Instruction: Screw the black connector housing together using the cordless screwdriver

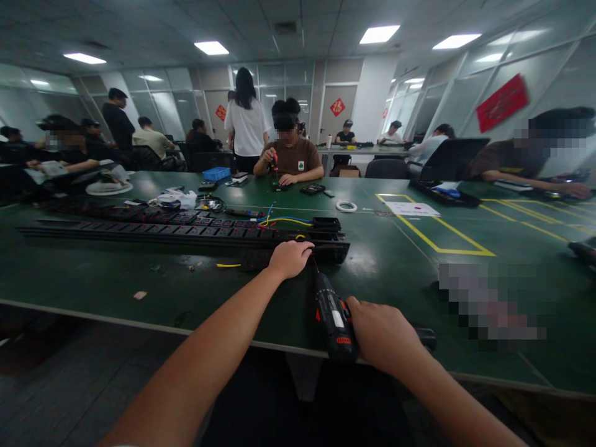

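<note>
A black and orange cordless drill (333, 316) is gripped in my right hand (384, 332), its long thin bit pointing away at the near side of a long black power strip (326, 253). Whether the bit tip touches the strip cannot be made out. My left hand (291, 257) is closed on that strip close to its right end, just left of the bit; its fingertips are partly hidden. More black strips with rows of sockets (200, 231) lie behind it. Blue and yellow wires (284, 220) run out at their right end.
A yellow wire piece (228, 266) and a small scrap (139, 295) lie on the green table (186, 292). A white tape roll (346, 206), paper sheet (412, 208), blue basket (216, 174) and black tray (444, 192) stand farther off. Opposite, a co-worker holds a red screwdriver (275, 162).
</note>
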